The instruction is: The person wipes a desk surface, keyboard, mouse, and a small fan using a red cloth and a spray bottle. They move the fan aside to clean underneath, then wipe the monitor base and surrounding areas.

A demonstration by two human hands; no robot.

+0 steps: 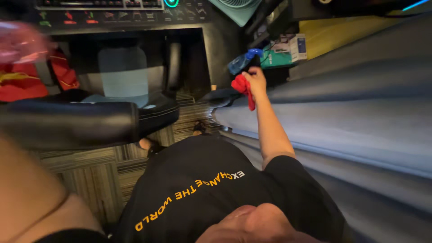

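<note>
My right hand [256, 80] is stretched forward and closed on a red cloth [243, 87] that hangs down from my fingers. It is at the near corner of a grey-blue covered surface [355, 117], just below a blue bottle [243, 60]. My left forearm [31, 189] fills the lower left, close to the camera. A blurred pinkish shape [20, 40] at the top left edge may be my left hand; I cannot tell what it does. I wear a black shirt with yellow and white lettering.
A black office chair [117, 114] stands in front of a dark desk with a keyboard [99, 4]. Red fabric [27, 83] lies at the left. A teal box [281, 51], a teal fan [234, 9] and a yellow surface [335, 33] sit beyond my hand. Striped carpet [90, 175] lies below.
</note>
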